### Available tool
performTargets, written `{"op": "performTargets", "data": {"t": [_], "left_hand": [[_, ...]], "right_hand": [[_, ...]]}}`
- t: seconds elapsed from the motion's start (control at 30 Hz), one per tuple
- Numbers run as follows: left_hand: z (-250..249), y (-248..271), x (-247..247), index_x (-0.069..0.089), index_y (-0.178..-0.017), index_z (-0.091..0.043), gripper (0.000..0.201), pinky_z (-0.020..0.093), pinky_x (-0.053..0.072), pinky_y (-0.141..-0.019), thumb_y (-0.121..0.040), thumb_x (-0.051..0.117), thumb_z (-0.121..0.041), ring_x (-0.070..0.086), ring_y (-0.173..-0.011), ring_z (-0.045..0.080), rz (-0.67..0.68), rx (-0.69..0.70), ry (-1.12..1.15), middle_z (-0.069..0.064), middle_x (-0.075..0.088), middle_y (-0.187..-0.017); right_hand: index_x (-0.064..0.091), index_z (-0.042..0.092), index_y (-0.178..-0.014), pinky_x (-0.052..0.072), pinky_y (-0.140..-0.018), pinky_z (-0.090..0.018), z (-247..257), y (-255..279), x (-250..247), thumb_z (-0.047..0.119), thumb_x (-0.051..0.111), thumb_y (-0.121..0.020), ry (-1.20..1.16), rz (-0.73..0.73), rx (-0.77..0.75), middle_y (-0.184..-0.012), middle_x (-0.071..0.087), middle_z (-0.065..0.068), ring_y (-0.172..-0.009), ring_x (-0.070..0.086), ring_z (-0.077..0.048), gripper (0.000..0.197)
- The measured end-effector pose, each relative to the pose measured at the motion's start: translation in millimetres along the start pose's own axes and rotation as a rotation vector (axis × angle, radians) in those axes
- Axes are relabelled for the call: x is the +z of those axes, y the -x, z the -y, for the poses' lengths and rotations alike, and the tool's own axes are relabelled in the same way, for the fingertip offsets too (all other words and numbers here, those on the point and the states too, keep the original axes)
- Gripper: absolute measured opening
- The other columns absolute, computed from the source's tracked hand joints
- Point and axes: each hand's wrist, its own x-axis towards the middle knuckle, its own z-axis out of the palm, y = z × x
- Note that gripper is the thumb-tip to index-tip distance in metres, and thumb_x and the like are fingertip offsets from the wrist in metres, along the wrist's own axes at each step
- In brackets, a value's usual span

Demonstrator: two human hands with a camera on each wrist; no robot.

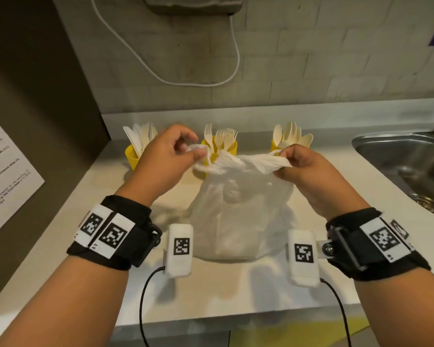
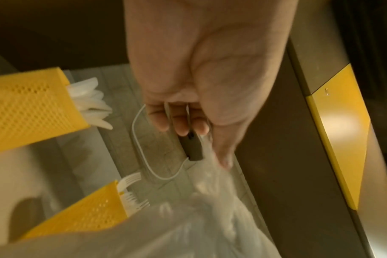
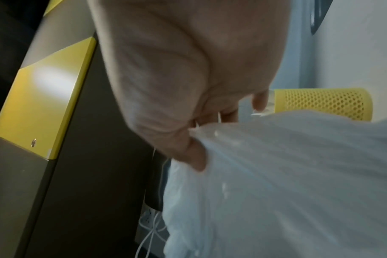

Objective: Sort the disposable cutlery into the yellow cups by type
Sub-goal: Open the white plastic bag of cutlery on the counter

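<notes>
A white plastic bag [image 1: 238, 216] stands on the counter [image 1: 221, 291] in front of me. My left hand [image 1: 186, 151] pinches its left handle and my right hand [image 1: 283, 159] pinches its right handle, stretching the top between them. Behind the bag stand three yellow perforated cups: the left cup [image 1: 132, 156] holds knives, the middle cup [image 1: 232, 147] holds forks, the right cup [image 1: 274, 145] holds spoons. In the left wrist view the knife cup [image 2: 31, 108] and fork cup [image 2: 82, 214] show beside the bag [image 2: 188, 232]. The right wrist view shows my thumb on the bag [image 3: 287, 183] and one cup [image 3: 323, 103].
A steel sink [image 1: 406, 161] is set into the counter at the right. A white cable [image 1: 186, 81] loops down the tiled wall from a grey box [image 1: 193, 3]. A dark panel with a printed sheet [image 1: 5, 176] closes the left side.
</notes>
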Motion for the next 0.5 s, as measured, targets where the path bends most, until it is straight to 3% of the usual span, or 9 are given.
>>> {"op": "performTargets", "data": {"t": [0.03, 0.1, 0.13, 0.2, 0.23, 0.3, 0.37, 0.43, 0.5], "left_hand": [[-3.1, 2.9, -0.4, 0.055, -0.086, -0.042, 0.031, 0.005, 0.042, -0.068, -0.077, 0.074, -0.019, 0.048, -0.08, -0.006, 0.029, 0.029, -0.026, -0.009, 0.044, -0.094], [-12.6, 9.1, 6.1, 0.058, -0.102, -0.041, 0.04, 0.007, 0.041, -0.084, -0.074, 0.076, -0.018, 0.048, -0.101, -0.004, 0.229, 0.094, -0.07, -0.012, 0.042, -0.114], [-16.0, 11.9, 12.5, 0.06, -0.108, -0.038, 0.042, 0.01, 0.041, -0.086, -0.074, 0.076, -0.017, 0.05, -0.102, -0.001, 0.341, 0.139, -0.143, -0.012, 0.046, -0.117], [-19.0, 16.6, 24.7, 0.067, -0.105, -0.025, 0.031, 0.017, 0.044, -0.078, -0.076, 0.073, -0.015, 0.057, -0.092, 0.006, 0.431, 0.226, -0.25, -0.006, 0.062, -0.105], [-19.5, 17.9, 26.1, 0.069, -0.098, -0.021, 0.022, 0.019, 0.045, -0.074, -0.077, 0.072, -0.014, 0.059, -0.086, 0.007, 0.404, 0.239, -0.256, -0.004, 0.065, -0.096], [-17.6, 15.5, 18.0, 0.07, -0.085, -0.017, 0.008, 0.018, 0.044, -0.071, -0.078, 0.072, -0.015, 0.058, -0.077, 0.004, 0.259, 0.205, -0.204, -0.005, 0.065, -0.084], [-10.9, 10.0, 1.3, 0.066, -0.076, -0.024, 0.008, 0.014, 0.044, -0.067, -0.081, 0.07, -0.019, 0.056, -0.069, -0.001, 0.08, 0.13, -0.152, -0.009, 0.062, -0.076], [-6.9, 6.1, -13.3, 0.058, -0.075, -0.033, 0.019, 0.014, 0.045, -0.068, -0.085, 0.065, -0.019, 0.054, -0.065, -0.004, -0.088, 0.061, -0.063, -0.012, 0.059, -0.072], [-10.2, 5.7, -18.0, 0.058, -0.085, -0.033, 0.021, 0.02, 0.05, -0.068, -0.09, 0.058, -0.012, 0.058, -0.069, 0.001, -0.147, 0.006, 0.116, -0.01, 0.06, -0.076]], "right_hand": [[0.058, 0.021, -0.087, 0.043, -0.082, -0.034, 2.9, 0.9, 2.1, -0.004, 0.061, -0.082, -0.077, 0.061, -0.011, -0.087, 0.062, 0.0, -0.084, 0.056, -0.017, 0.026], [0.059, 0.023, -0.102, 0.046, -0.088, -0.032, 13.5, 2.6, 12.8, 0.001, 0.066, -0.081, -0.098, 0.201, -0.021, -0.093, 0.066, 0.002, -0.089, 0.062, -0.015, 0.032], [0.06, 0.024, -0.107, 0.048, -0.089, -0.031, 18.4, 2.1, 19.9, 0.008, 0.07, -0.079, 0.01, 0.253, -0.045, -0.095, 0.068, 0.002, -0.091, 0.064, -0.015, 0.033], [0.067, 0.025, -0.105, 0.05, -0.086, -0.034, 25.2, 2.5, 32.6, 0.022, 0.073, -0.078, 0.331, 0.279, -0.124, -0.097, 0.071, 0.001, -0.091, 0.065, -0.015, 0.028], [0.07, 0.024, -0.1, 0.051, -0.083, -0.035, 26.3, 2.0, 34.8, 0.024, 0.071, -0.079, 0.42, 0.24, -0.146, -0.094, 0.071, -0.002, -0.088, 0.065, -0.015, 0.021], [0.072, 0.021, -0.085, 0.049, -0.069, -0.02, 27.2, 1.9, 28.6, 0.022, 0.068, -0.083, 0.358, 0.118, -0.132, -0.084, 0.071, -0.001, -0.072, 0.062, -0.004, 0.005], [0.068, 0.021, -0.074, 0.042, -0.057, -0.01, 22.3, 0.6, 13.3, 0.018, 0.066, -0.084, 0.212, -0.014, -0.098, -0.072, 0.065, 0.005, -0.058, 0.054, 0.005, 0.011], [0.063, 0.022, -0.068, 0.042, -0.061, -0.018, 16.9, -3.2, -2.3, 0.014, 0.064, -0.085, 0.097, -0.131, -0.052, -0.069, 0.06, 0.005, -0.062, 0.054, -0.004, 0.019], [0.055, 0.021, -0.07, 0.041, -0.064, -0.029, 17.9, -4.0, -6.7, 0.003, 0.059, -0.084, -0.013, -0.182, -0.035, -0.07, 0.056, 0.001, -0.066, 0.051, -0.016, 0.023]]}}
